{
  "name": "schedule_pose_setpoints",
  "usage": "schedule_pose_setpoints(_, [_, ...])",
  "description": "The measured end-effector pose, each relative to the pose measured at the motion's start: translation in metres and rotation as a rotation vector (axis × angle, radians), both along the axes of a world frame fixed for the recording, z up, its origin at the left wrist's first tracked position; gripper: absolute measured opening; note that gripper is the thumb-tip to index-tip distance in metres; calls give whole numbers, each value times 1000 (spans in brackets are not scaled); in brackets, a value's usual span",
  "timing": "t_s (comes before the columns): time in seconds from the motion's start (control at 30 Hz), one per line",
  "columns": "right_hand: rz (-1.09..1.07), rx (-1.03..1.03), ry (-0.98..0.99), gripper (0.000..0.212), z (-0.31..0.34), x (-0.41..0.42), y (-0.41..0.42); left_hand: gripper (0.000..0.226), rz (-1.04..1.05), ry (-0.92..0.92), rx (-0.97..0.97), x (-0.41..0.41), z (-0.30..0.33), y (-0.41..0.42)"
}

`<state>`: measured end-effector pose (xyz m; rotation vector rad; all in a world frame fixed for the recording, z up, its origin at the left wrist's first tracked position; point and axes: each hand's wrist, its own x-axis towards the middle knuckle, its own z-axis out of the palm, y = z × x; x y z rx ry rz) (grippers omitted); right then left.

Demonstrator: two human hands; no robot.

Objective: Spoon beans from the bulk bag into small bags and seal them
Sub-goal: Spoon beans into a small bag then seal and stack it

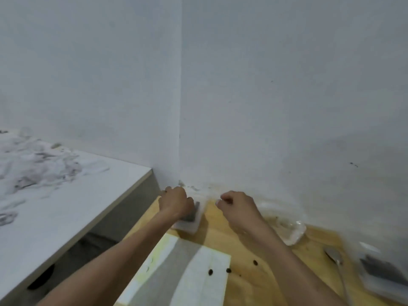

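The small clear plastic bag of dark beans (191,217) stands upright on the wooden worktop (249,274), pinched at its top by the left hand (175,203). The right hand (237,208), curled loosely and holding nothing visible, hovers just beside it.

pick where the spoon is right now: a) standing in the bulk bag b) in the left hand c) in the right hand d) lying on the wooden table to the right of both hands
d: the spoon lies flat on the wooden table, right of the right hand, and the left hand is on a small bag.
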<state>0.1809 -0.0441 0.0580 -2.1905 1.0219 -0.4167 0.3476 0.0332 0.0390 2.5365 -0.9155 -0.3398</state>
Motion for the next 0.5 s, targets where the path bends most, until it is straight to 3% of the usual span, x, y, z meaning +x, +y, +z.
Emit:
schedule_pose_setpoints(0.1, [0,83,85,35,-27,33,18,45,17,76,36,24,-18,29])
schedule_pose_setpoints(0.27, [-69,138,69,34,-44,54,33,44,71,250,-199,34,-34,53])
schedule_pose_setpoints(0.33, [-127,221,-4,28,-45,57,30,42,87,269,-286,33,-33,57])
schedule_pose_setpoints(0.4, [-195,357,-131,6,-46,57,25,35,107,336,-385,32,-34,58])
schedule_pose_setpoints(0.5, [-247,477,-284,21,-42,55,18,23,114,530,-610,31,-30,61])
